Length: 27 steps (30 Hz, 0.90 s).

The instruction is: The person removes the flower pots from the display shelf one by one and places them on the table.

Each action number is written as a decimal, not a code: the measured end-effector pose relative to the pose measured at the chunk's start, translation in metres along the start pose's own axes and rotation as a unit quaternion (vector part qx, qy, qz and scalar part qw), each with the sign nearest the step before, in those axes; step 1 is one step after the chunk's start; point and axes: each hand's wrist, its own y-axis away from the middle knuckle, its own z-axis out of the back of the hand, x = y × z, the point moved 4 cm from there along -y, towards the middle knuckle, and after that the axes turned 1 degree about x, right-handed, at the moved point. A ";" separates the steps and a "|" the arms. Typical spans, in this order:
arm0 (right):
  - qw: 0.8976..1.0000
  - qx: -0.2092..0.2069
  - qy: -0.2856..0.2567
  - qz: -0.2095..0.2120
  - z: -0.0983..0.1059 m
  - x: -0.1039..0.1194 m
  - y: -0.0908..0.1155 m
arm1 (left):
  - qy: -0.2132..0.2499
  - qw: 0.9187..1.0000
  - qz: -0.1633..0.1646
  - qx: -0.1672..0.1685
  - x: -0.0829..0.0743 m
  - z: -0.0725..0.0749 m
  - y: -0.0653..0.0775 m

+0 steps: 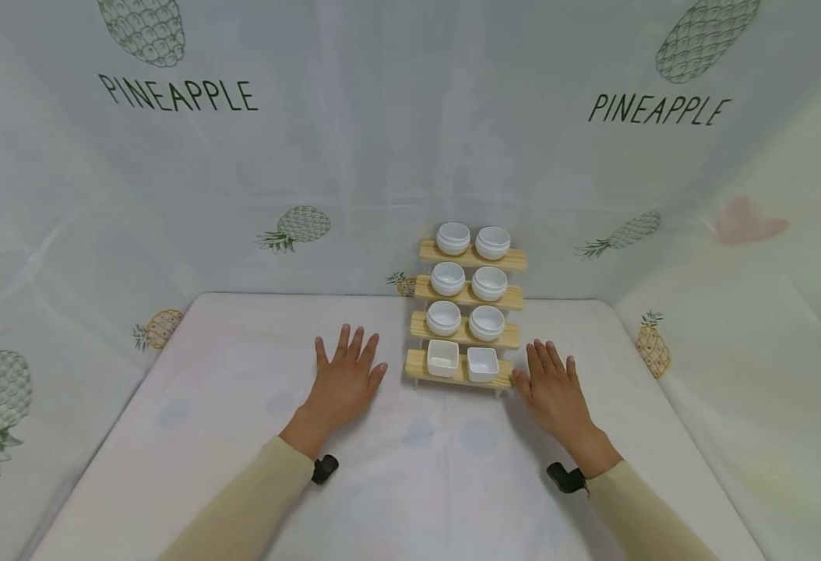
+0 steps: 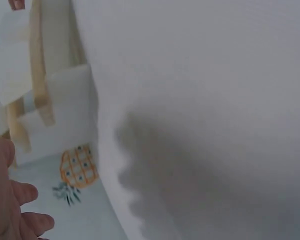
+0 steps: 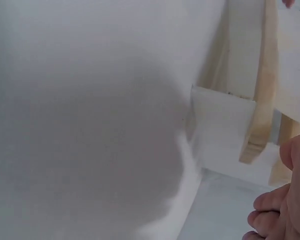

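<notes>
A stepped wooden rack (image 1: 463, 333) with light boards on white supports stands at the back of the table. Each board bears two white bowls: round ones such as the upper left bowl (image 1: 452, 238) on the higher three, and square ones such as the front left dish (image 1: 442, 358) on the lowest. To the left of the rack, my left hand (image 1: 343, 388) is spread palm down with nothing in it. My right hand (image 1: 554, 396) lies close by the rack's lower right end, fingers straight, holding nothing; whether its thumb touches the board I cannot tell.
The table (image 1: 410, 483) has a whitish cover. Behind it hangs a pale curtain (image 1: 382, 156) printed with pineapples, and similar sheets enclose both sides. A dark wrist camera (image 1: 325, 469) is strapped at the left wrist, another camera (image 1: 566, 478) at the right.
</notes>
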 end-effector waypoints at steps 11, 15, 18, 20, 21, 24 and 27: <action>0.999 0.013 -0.037 0.035 -0.016 0.009 -0.008 | 0.023 0.996 -0.047 0.072 -0.042 -0.022 -0.032; 0.998 0.004 -0.036 0.043 -0.019 0.008 -0.009 | 0.020 0.995 -0.053 0.079 -0.043 -0.025 -0.033; 0.998 0.000 -0.039 0.046 -0.019 0.010 -0.010 | 0.008 0.995 -0.055 0.077 -0.042 -0.025 -0.033; 0.998 -0.001 -0.042 0.050 -0.020 0.012 -0.010 | -0.001 0.995 -0.057 0.076 -0.040 -0.026 -0.030; 0.998 -0.001 -0.042 0.052 -0.020 0.013 -0.010 | -0.005 0.995 -0.057 0.076 -0.039 -0.026 -0.029; 0.997 0.001 -0.041 0.058 -0.021 0.017 -0.010 | -0.013 0.996 -0.058 0.070 -0.036 -0.026 -0.025; 0.997 -0.004 -0.038 0.066 -0.022 0.021 -0.010 | -0.015 0.996 -0.059 0.061 -0.033 -0.025 -0.020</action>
